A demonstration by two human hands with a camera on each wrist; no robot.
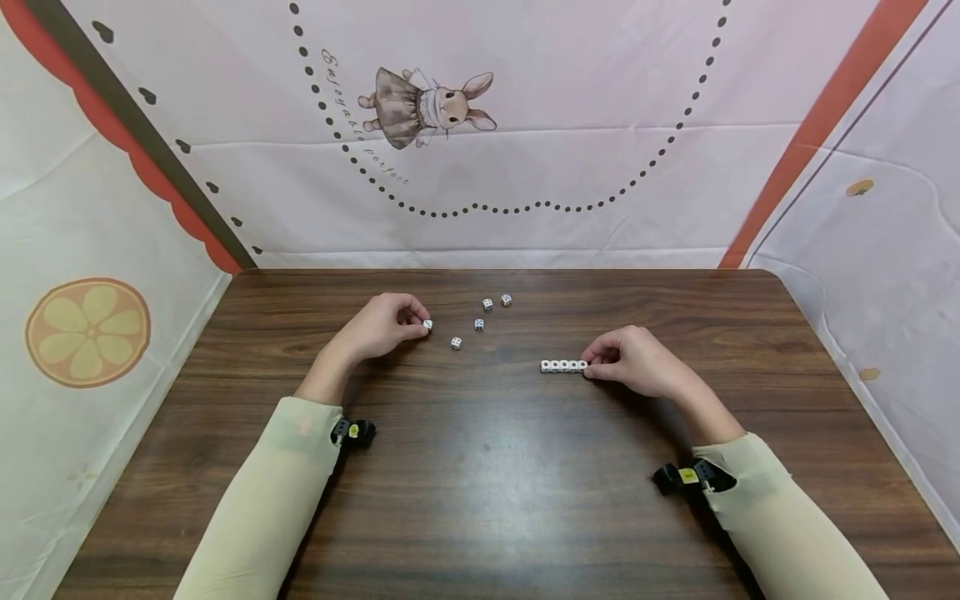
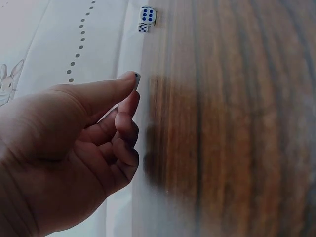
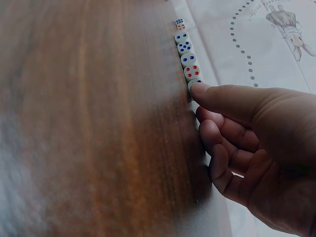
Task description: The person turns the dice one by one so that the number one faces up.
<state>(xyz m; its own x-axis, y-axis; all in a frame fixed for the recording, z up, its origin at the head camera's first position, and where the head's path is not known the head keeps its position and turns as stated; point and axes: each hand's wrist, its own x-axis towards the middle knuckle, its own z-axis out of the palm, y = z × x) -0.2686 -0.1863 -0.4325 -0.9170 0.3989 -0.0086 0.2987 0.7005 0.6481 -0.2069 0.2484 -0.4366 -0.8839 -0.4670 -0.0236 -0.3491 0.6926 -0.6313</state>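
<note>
On the table (image 1: 480, 517), left hand (image 1: 382, 326) and right hand (image 1: 636, 361), flanking the dice row (image 1: 564, 366), pinch likely light, hard dice (image 1: 427, 325), best side-gripped.

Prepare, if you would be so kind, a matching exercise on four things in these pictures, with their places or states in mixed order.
Column one
1. Left hand
2. Right hand
3. Row of five dice
4. Rabbit print

Column two
A. side by side on the brown table
B. on the pale backdrop beyond the table
C. at the row's right-hand end in the head view
D. pinching a lone die

Right pairs: 1-D, 2-C, 3-A, 4-B
</note>
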